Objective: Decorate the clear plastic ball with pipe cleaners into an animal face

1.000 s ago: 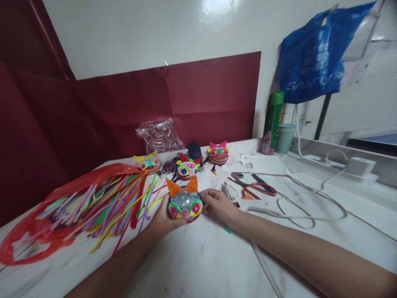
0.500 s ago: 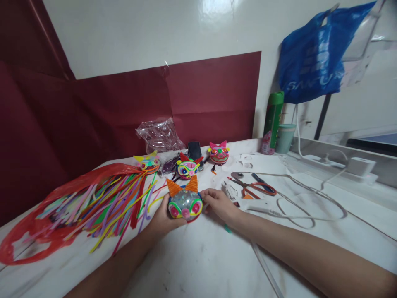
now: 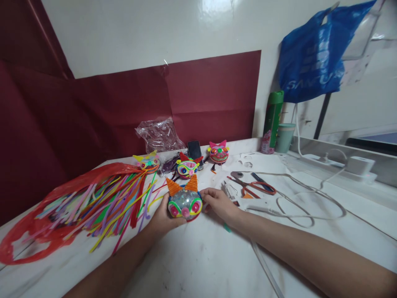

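Note:
A round animal-head craft [image 3: 185, 205] with a glittery silver top, orange pipe-cleaner ears, pink eyes ringed in green and yellow, and a pink nose sits low over the table. My left hand [image 3: 163, 217] is wrapped round its left side, thumb along the bottom front. At its right edge, my right hand [image 3: 217, 203] has its fingers curled in a pinch against the craft. Whatever lies between those fingertips is hidden. Just behind stands another head with red ears [image 3: 187, 167]. Farther back are a pink-eared head [image 3: 218, 152] and a yellow-eared head [image 3: 148, 161].
Pipe cleaners [image 3: 114, 207] spill from a red plastic bag [image 3: 62, 256] on the left. Right of my hands lie scissors [image 3: 254, 188], a glue tube [image 3: 228, 189] and a glue gun [image 3: 263, 210] with its looping cord. A phone [image 3: 194, 151] leans at the back.

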### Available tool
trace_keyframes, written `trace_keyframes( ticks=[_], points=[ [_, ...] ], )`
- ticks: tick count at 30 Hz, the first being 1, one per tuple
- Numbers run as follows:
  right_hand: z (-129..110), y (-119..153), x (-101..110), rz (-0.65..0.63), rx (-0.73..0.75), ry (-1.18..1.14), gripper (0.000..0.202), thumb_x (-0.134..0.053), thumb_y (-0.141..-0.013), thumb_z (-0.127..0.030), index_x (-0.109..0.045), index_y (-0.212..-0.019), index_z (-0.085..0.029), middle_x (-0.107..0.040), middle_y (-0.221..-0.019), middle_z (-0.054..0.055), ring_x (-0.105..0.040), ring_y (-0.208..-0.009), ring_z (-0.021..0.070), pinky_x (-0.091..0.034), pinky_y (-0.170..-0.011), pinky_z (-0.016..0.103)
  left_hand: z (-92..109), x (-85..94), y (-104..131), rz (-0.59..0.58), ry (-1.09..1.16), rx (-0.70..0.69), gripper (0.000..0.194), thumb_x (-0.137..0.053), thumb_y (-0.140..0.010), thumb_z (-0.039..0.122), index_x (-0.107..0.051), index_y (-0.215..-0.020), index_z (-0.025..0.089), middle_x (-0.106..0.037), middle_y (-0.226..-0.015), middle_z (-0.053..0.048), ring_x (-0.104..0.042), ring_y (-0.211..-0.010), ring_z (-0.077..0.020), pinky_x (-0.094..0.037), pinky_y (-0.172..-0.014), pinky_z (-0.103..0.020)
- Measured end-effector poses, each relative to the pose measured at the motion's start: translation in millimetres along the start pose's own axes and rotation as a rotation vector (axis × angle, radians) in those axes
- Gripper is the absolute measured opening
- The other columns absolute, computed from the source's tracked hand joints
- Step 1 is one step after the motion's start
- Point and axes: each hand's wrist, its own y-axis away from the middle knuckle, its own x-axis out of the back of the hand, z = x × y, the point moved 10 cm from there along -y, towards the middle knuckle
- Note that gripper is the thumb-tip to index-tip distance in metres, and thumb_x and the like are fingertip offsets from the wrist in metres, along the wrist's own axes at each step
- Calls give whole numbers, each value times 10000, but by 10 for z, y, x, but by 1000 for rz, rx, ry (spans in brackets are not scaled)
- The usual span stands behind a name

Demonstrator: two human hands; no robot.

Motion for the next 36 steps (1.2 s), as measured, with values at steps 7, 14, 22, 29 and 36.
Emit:
trace_keyframes(
  ticks=[7,14,22,29,36],
  points=[
    [7,-6,-5,-4,7,-1,133,-552,-672,-233,-621,-758,-157,-607,-626,-15,-540,-546,109,-440,-493,222,22,-25,2,-6,17,-1,827,-784,-552,172,-364,-1264,201,-634,-1117,-97,-625,-1001,-262,-492,-825,-332],
    [-4,-7,-9,-9,4,1,131,-558,-663,-244,-619,-748,-164,-606,-631,-13,-537,-552,112,-435,-481,217,16,-33,3,-26,46,-15,763,-787,-567,189,-407,-1228,206,-644,-1101,-88,-631,-985,-257,-488,-823,-329],
    [3,-24,-13,-16,7,7,129,-566,-670,-238,-631,-751,-161,-620,-652,-4,-539,-561,114,-439,-490,222,-14,-25,-9,-36,38,-17,747,-789,-577,196,-395,-1212,205,-639,-1108,-94,-629,-991,-262,-488,-818,-329],
    [-75,10,-75,-73,27,59,216,-567,-684,-216,-676,-861,-157,-660,-757,18,-567,-650,134,-460,-511,221,-61,36,-40,-12,71,10,757,-796,-586,250,-392,-1225,210,-635,-1120,-91,-617,-1013,-261,-482,-844,-332],
    [-93,36,-90,-74,65,231,379,-568,-702,-220,-638,-1064,-134,-669,-834,41,-575,-662,137,-489,-566,243,-5,127,-12,72,2,1,758,-754,-634,279,-383,-1292,211,-560,-1276,-95,-542,-1145,-248,-459,-906,-303]
  ],
)
